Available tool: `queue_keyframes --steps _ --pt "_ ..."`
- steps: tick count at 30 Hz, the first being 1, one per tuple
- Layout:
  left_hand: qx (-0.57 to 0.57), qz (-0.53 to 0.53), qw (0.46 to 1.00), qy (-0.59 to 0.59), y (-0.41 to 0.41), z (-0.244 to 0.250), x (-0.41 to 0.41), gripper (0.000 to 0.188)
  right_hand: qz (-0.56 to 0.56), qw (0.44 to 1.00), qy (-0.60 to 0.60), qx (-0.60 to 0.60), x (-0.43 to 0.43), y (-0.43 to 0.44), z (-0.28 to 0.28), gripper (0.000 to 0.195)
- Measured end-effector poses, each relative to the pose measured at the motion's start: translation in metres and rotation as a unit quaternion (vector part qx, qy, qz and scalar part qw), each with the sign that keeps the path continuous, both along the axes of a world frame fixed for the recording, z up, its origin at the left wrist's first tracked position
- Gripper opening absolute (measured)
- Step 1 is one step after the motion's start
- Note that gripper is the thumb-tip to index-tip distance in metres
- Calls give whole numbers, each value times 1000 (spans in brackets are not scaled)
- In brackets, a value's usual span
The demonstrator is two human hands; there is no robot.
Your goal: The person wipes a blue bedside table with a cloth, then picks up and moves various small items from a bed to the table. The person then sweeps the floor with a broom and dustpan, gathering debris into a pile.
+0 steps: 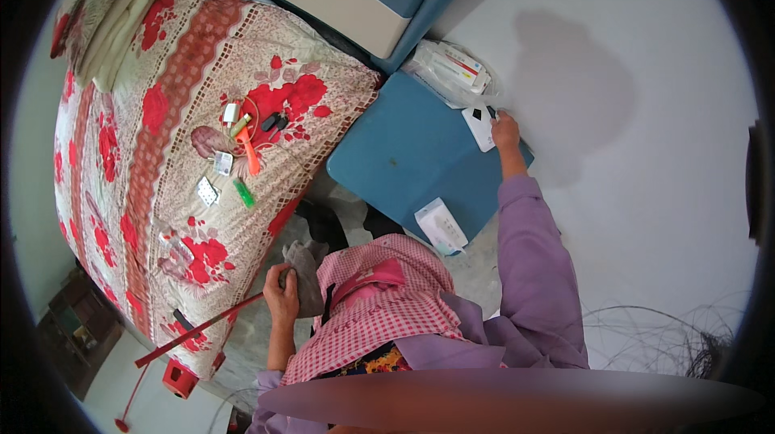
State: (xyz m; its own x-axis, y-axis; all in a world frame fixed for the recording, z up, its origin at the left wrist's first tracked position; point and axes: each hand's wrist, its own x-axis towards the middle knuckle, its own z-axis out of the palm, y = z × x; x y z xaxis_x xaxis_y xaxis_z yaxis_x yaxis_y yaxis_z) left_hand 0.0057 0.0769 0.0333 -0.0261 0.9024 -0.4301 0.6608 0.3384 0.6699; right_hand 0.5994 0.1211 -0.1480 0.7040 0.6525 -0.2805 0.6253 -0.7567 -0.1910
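My left hand (281,298) grips a crumpled grey cloth (309,270) beside the checked apron (375,313). A long red stick (194,332) runs up to that wrist; whether the hand touches it is hidden. My right hand (506,130) reaches over a blue bedside cabinet top (393,155). Its fingers close on the edge of a flat white box (479,129) with a black diamond mark. Some small dark thing shows at the fingertips. Touching or close behind the box is a clear plastic bag (448,73) with printed cartons inside.
A tissue pack (441,226) lies at the cabinet's near edge. On the floral bedspread (181,101) are a white charger (230,113), keys (275,123), an orange-handled item (248,150), blister packs (207,192) and a green lighter (243,193). A white wall (660,192) borders the right.
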Motion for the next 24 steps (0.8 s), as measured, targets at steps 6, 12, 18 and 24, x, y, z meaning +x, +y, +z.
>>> queue_keyframes --steps 6,12,18,24 --pt "7 -5 1000 -5 4 0 8 13 -74 989 -20 123 -8 -21 -11 49" --pt "1 -16 1000 1 0 -13 2 14 171 954 -195 149 -22 5 -31 39" --pt "18 -2 1000 17 2 -9 5 15 171 968 -151 108 -47 5 -39 25" --pt "9 27 1000 8 -11 -11 2 16 55 988 -137 40 -50 -33 -14 24"
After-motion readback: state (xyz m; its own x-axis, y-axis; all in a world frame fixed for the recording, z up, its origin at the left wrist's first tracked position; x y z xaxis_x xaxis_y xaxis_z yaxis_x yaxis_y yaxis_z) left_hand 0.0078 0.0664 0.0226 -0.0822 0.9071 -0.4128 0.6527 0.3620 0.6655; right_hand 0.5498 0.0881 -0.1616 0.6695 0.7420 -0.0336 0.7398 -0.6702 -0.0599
